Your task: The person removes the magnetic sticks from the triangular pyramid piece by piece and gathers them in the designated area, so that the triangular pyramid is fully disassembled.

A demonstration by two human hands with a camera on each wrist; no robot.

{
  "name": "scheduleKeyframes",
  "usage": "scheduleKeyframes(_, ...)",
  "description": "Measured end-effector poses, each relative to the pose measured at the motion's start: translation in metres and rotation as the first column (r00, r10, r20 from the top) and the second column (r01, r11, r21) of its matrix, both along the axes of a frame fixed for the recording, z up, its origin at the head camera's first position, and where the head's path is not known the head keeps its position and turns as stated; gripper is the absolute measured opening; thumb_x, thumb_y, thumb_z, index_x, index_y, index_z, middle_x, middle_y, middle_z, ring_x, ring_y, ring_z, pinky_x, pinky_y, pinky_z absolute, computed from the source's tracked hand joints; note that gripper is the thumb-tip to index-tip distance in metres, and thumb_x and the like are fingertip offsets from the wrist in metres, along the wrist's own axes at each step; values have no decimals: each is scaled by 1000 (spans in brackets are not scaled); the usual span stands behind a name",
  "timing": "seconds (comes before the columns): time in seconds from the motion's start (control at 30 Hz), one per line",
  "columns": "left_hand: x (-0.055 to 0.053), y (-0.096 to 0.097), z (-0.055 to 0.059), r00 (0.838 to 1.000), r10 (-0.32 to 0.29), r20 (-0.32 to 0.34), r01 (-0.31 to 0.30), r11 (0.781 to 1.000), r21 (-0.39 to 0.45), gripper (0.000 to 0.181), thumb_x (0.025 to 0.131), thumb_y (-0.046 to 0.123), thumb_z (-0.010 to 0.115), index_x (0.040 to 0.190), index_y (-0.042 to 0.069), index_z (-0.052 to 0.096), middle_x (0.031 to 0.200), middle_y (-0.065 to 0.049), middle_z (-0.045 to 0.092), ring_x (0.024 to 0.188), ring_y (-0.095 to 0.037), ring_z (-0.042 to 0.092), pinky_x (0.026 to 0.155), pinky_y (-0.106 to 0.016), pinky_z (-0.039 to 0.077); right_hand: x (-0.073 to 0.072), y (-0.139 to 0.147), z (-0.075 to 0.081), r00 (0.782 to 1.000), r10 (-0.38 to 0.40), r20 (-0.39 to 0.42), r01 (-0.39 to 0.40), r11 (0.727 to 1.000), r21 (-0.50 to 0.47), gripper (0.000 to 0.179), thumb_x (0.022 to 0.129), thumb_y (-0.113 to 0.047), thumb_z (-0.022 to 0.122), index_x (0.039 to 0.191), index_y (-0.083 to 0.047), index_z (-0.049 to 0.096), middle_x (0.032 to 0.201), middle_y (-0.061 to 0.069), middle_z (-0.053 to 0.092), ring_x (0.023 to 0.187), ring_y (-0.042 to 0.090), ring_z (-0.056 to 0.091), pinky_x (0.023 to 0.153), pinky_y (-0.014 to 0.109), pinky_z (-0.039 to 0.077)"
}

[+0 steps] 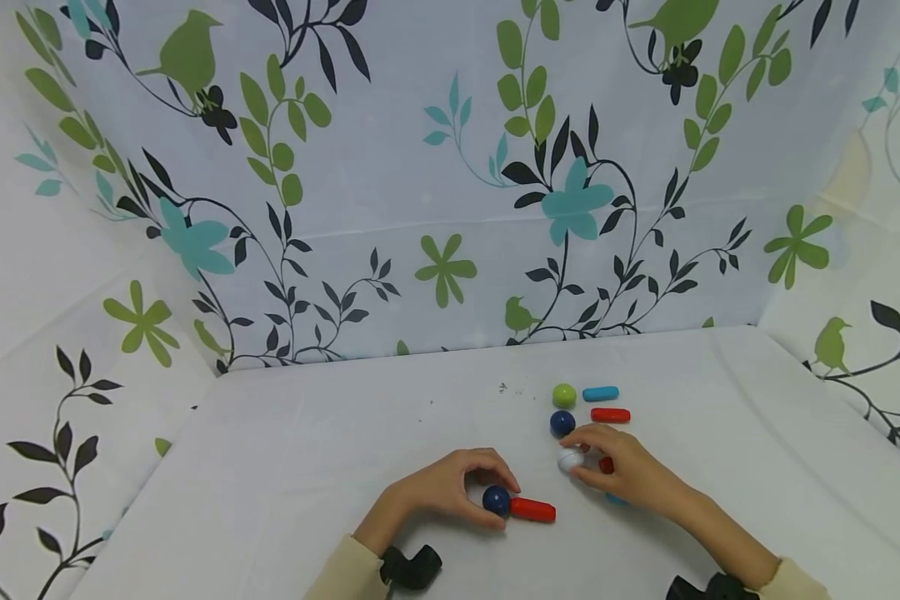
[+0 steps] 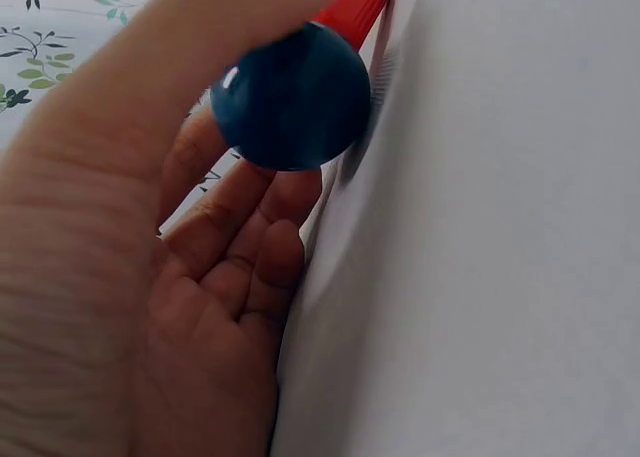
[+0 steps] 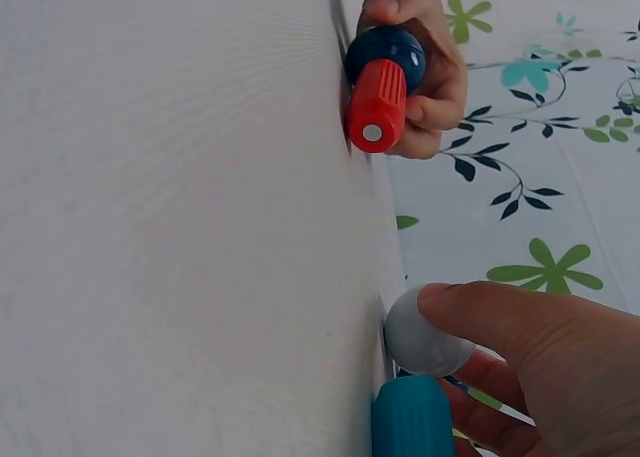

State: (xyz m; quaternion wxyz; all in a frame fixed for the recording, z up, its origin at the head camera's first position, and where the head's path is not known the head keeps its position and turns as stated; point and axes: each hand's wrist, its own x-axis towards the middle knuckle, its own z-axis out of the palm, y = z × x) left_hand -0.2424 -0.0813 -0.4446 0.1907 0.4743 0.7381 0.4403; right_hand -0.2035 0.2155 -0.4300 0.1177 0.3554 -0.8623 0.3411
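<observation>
My left hand [image 1: 450,492] grips a shiny dark blue ball [image 1: 497,501] between thumb and fingers, low over the white tabletop. A red ridged rod [image 1: 532,510] touches the ball's right side and points right; in the right wrist view its end shows a small pale disc. To the right, my right hand [image 1: 630,471] pinches a white ball [image 1: 569,461] with thumb and fingers. Just by that hand, a red piece [image 1: 606,465] and a blue rod [image 3: 412,419] are partly hidden behind it in the head view.
Beyond the right hand lie another dark blue ball [image 1: 562,423], a lime green ball [image 1: 564,395], a blue rod [image 1: 601,393] and a red rod [image 1: 611,414]. Patterned cloth [image 1: 390,167] with leaves and birds hangs behind the white table [image 1: 307,467] and at its sides.
</observation>
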Motion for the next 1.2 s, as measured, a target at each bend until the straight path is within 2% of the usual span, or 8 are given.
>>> scheduleKeyframes(0.2, -2, -1, -2, 1000, -7, 5, 7, 1000, 7, 30, 79, 15, 82, 107, 16, 71, 106, 7, 65, 100, -4, 56, 91, -24, 46, -1, 0, 0, 1000, 4, -9, -4, 1000, -7, 33, 82, -6, 77, 112, -3, 64, 101, 5, 64, 86, 15, 56, 75, 25, 53)
scheduleKeyframes(0.5, 1, 1, -1, 999, 28, 41, -30, 999, 45, 28, 80, 15, 81, 106, 12, 72, 104, 4, 66, 94, -4, 55, 85, -24, 48, 3, -2, 4, 1000, -22, -17, 22, 999, -27, 33, 84, -7, 76, 114, -5, 64, 102, 7, 64, 89, 22, 58, 74, 28, 57)
scheduleKeyframes(0.73, 6, 6, 2, 999, 29, -17, -27, 996, 89, 27, 81, 15, 80, 107, 12, 72, 104, 3, 66, 91, -3, 52, 79, -22, 46, 13, -8, 10, 999, -6, -45, 4, 999, -46, 32, 82, -4, 76, 113, -6, 66, 104, 4, 66, 92, 19, 61, 78, 29, 57)
scheduleKeyframes(1.0, 11, 15, 2, 999, 39, -34, -35, 993, 113, 27, 82, 13, 79, 107, 12, 71, 102, 3, 66, 86, -1, 49, 74, -20, 45, 25, -12, 13, 993, 79, 86, -76, 997, -29, 26, 89, -12, 71, 114, -5, 65, 105, 6, 65, 89, 15, 58, 72, 24, 55)
scheduleKeyframes(1.2, 16, 22, 2, 998, 47, -51, -40, 991, 126, 27, 82, 13, 79, 107, 11, 71, 100, 3, 65, 83, 0, 49, 70, -19, 46, 35, -14, 15, 960, 176, 219, -175, 984, -23, 27, 95, -25, 65, 117, -10, 65, 106, 1, 64, 89, 9, 56, 71, 21, 52)
